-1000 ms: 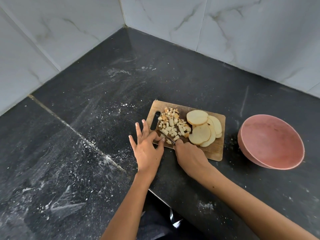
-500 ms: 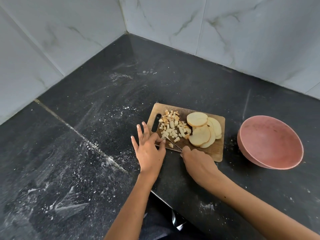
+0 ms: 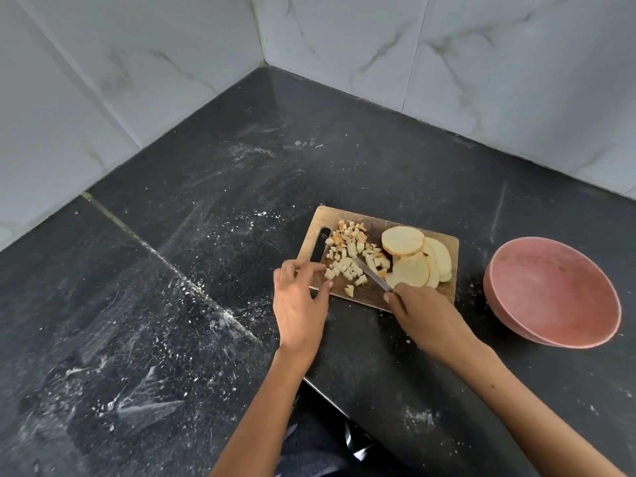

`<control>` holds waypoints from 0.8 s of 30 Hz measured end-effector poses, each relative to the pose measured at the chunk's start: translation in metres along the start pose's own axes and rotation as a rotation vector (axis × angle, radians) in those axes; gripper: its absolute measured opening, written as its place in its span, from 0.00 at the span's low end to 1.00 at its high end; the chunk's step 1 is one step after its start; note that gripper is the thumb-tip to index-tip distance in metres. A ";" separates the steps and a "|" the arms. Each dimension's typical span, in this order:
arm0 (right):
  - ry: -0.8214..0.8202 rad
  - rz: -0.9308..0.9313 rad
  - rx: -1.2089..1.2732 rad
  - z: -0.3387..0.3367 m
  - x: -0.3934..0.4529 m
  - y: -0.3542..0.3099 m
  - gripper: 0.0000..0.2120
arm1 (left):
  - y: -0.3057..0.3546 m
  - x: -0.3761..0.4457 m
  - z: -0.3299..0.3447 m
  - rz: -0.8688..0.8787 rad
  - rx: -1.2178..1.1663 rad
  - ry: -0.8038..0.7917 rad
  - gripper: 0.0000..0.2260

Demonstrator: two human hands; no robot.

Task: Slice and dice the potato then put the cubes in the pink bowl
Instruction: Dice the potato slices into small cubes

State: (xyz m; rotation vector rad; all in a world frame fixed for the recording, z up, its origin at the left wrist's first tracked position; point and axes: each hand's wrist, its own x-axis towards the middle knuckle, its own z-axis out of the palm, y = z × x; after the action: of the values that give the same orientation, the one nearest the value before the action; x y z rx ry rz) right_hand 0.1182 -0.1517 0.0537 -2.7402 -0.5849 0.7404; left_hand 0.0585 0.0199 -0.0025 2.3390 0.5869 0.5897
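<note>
Right hand grips the knife among potato cubes; left hand, fingers curled, pinches the cutting board edge.

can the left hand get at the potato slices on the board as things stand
Probably, though not straight across. The left hand sits at the cutting board's near left edge; the potato cubes and the knife held by the right hand lie between it and the potato slices.
</note>
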 end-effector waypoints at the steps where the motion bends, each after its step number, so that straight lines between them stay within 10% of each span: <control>1: 0.002 0.023 0.032 0.002 0.002 -0.001 0.11 | 0.001 0.001 -0.002 -0.049 -0.057 -0.035 0.13; 24: 0.486 0.057 0.383 0.012 0.044 -0.041 0.09 | 0.016 0.036 0.010 -0.263 -0.393 -0.288 0.10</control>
State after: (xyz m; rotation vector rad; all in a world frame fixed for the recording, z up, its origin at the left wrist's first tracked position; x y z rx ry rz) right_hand 0.1341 -0.0942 0.0383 -2.4467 -0.2282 0.1519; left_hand 0.0966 0.0238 0.0111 1.8916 0.5725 0.2155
